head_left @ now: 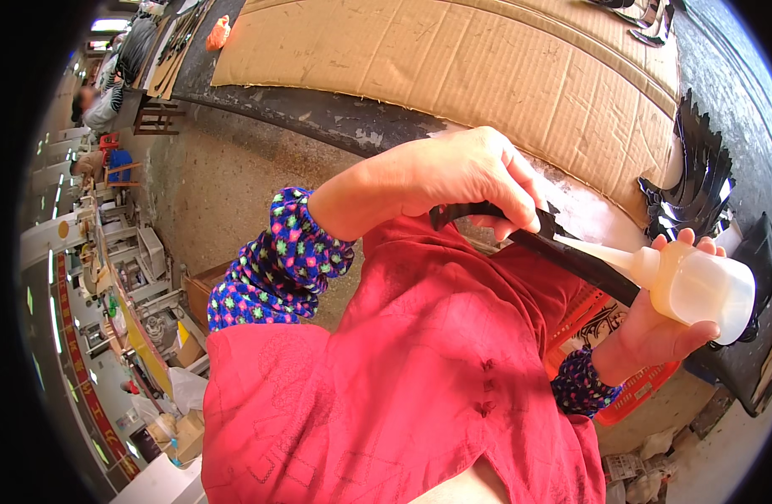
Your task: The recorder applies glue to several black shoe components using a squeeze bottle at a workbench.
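Observation:
My left hand [487, 181] reaches across from the left, its fingers and thumb pinched on a narrow black strip [583, 267] with a curved end. In my right hand [650, 332], fingers wrap round a translucent squeeze bottle [712, 290] that holds pale yellowish liquid. The bottle lies tilted on its side, its long tapered nozzle pointing left at the strip near my left fingertips. Whether the tip touches the strip I cannot tell. Part of the strip passes behind the nozzle and my right hand.
A brown cardboard sheet [453, 59] covers much of the dark worktable [318, 118]. Several curved black pieces [697, 181] lie fanned out at its right. Below the right arm stands a red plastic basket [634, 399]. A wooden stool [156, 116] and another person [85, 99] are far left.

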Tool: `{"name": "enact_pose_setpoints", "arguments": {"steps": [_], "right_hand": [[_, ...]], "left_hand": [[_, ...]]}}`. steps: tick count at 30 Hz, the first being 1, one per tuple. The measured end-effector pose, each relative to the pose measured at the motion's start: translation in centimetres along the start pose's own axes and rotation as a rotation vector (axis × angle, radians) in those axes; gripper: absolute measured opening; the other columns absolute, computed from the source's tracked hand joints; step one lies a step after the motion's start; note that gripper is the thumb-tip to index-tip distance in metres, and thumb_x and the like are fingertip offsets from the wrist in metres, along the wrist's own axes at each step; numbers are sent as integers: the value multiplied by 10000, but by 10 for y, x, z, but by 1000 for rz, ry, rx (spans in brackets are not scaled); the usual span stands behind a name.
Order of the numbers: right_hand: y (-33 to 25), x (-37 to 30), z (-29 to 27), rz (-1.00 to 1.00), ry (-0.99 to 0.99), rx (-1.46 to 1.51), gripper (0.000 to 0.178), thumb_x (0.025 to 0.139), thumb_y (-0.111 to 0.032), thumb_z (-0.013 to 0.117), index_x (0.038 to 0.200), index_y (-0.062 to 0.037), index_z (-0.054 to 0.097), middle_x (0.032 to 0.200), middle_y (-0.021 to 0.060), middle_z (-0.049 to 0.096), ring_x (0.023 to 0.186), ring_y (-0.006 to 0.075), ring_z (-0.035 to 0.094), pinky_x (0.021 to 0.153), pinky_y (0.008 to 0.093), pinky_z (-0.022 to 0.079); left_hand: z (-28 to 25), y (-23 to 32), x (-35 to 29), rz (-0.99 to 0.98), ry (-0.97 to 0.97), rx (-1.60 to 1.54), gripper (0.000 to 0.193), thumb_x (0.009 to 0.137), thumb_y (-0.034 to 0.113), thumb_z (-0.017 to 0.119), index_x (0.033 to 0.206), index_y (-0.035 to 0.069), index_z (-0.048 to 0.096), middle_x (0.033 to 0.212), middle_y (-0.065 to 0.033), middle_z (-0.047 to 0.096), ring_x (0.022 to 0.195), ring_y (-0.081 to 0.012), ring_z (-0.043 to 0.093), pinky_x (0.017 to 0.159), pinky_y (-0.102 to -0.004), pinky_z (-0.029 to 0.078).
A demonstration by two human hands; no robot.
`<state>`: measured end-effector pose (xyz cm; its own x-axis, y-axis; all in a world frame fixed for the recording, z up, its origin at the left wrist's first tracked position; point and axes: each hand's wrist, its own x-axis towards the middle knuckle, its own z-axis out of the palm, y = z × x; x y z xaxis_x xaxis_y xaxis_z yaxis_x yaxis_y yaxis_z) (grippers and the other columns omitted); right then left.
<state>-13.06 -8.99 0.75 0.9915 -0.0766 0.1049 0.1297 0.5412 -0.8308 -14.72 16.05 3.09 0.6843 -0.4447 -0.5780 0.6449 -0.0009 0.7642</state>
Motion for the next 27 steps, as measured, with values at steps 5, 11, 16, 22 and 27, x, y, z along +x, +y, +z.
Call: {"name": "enact_pose_setpoints", "arguments": {"steps": [5, 11, 16, 22, 27], "right_hand": [[0, 0, -1, 3, -5, 14, 865, 602, -492, 698, 1200, 18, 340, 1154, 142, 427, 1065, 368, 407, 822, 493, 415], [3, 0, -2, 16, -20, 19, 852, 610, -493, 692, 1198, 15, 343, 1146, 133, 421, 1062, 367, 409, 820, 489, 420], [6, -2, -4, 36, 5, -28, 859, 609, -502, 687, 1200, 10, 332, 1145, 133, 420, 1061, 365, 411, 818, 484, 423], [7, 0, -10, 49, 9, 53, 870, 617, -508, 678, 1207, 10, 303, 1156, 138, 413, 1065, 350, 409, 822, 485, 409], [13, -2, -3, 78, 8, 78, 871, 634, -513, 660, 1222, 7, 282, 1170, 140, 407, 1072, 352, 404, 837, 490, 391]], "left_hand": [[-1, 1, 1, -11, 9, 7, 249, 669, 112, 642, 852, -51, 595, 594, -45, 570, 486, -58, 514, 446, -160, 363], [-5, -3, 1, 10, 13, -27, 270, 678, 111, 647, 870, -66, 580, 595, -57, 569, 497, -66, 520, 449, -172, 377], [-8, -2, 0, -33, -5, -108, 295, 700, 111, 639, 889, -96, 548, 575, -73, 563, 433, -69, 484, 418, -182, 370], [-6, 4, -7, -50, 37, -34, 220, 696, 103, 630, 823, -68, 575, 557, -66, 559, 397, -71, 455, 395, -186, 350], [-7, 9, -4, -80, 43, 121, 158, 646, 95, 629, 737, -31, 599, 525, -48, 544, 406, -69, 460, 388, -193, 337]]}}
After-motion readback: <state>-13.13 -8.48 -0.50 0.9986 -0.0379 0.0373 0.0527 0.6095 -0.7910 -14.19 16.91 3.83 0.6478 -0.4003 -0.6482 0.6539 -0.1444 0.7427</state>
